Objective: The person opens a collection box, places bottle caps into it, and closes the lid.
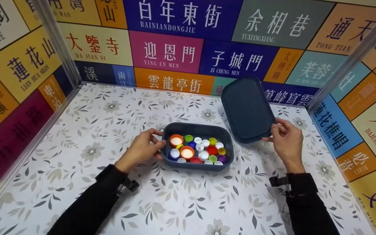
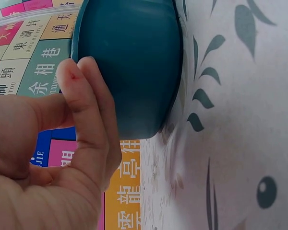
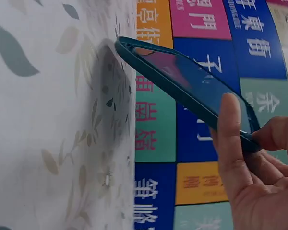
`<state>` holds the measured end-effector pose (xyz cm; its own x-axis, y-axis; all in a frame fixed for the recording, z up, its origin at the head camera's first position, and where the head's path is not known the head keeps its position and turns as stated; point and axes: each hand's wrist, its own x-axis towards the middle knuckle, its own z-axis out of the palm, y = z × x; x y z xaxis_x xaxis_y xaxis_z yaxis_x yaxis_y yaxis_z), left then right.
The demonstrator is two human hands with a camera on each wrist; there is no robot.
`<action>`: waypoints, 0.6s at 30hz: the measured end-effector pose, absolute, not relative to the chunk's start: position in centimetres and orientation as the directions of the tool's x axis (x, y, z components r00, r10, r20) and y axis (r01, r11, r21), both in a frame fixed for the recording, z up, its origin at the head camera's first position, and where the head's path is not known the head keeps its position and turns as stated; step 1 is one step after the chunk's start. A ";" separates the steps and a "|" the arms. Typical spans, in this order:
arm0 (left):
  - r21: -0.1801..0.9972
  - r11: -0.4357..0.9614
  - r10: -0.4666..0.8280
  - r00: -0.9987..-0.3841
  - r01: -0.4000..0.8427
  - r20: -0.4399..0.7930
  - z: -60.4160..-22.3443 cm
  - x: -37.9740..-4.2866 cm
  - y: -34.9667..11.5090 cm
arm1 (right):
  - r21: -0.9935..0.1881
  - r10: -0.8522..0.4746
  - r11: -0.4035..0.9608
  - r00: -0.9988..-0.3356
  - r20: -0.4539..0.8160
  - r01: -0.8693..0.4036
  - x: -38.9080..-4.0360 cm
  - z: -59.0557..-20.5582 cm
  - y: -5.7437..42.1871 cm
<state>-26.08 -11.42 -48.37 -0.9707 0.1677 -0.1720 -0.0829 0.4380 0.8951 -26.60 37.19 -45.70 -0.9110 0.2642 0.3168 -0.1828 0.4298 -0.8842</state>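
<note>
A dark blue-grey rectangular box (image 1: 198, 165) sits on the table, holding several bottle caps (image 1: 187, 152) in orange, white, green, yellow, red, blue and purple. My left hand (image 1: 145, 146) is at its left end; in the left wrist view the fingers (image 2: 89, 105) touch the outer wall of the box (image 2: 134, 72). With thumb and fingers my right hand (image 1: 287, 143) pinches a matching dark lid (image 1: 248, 106) by its near right corner. The lid is tilted, right of and behind the box. In the right wrist view, the lid (image 3: 175, 91) is raised off the table.
The table is covered with a white cloth (image 1: 109, 202) patterned with grey leaves and flowers. Colourful panels with Chinese lettering form a back wall (image 1: 168, 52) and side walls on the left (image 1: 21, 107) and right. The lid's far end is near the back wall in the head view.
</note>
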 end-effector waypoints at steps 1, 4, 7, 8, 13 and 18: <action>0.895 0.439 0.169 -0.971 -0.080 -0.170 -48.3 -26.1 -11.4 | -0.853 0.244 0.466 -0.892 0.380 -0.236 -26.3 -45.7 36.7; 0.897 0.436 0.173 -0.972 -0.069 -0.160 -48.3 -26.1 -11.4 | -0.733 0.152 0.558 -0.821 0.550 -0.388 -25.7 -45.8 35.4; 0.900 0.430 0.177 -0.971 -0.069 -0.158 -48.4 -26.1 -11.4 | -0.576 0.039 0.645 -0.732 0.681 -0.502 -25.1 -46.0 34.1; 0.902 0.427 0.177 -0.971 -0.072 -0.161 -48.4 -26.1 -11.4 | -0.518 -0.007 0.670 -0.702 0.712 -0.532 -24.9 -46.1 33.7; 0.903 0.421 0.176 -0.970 -0.081 -0.169 -48.4 -26.1 -11.4 | -0.230 -0.237 0.737 -0.561 0.793 -0.636 -23.8 -46.6 31.9; 0.907 0.413 0.178 -0.969 -0.084 -0.171 -48.4 -26.0 -11.4 | -0.079 -0.394 0.681 -0.455 0.799 -0.728 -22.8 -46.7 30.5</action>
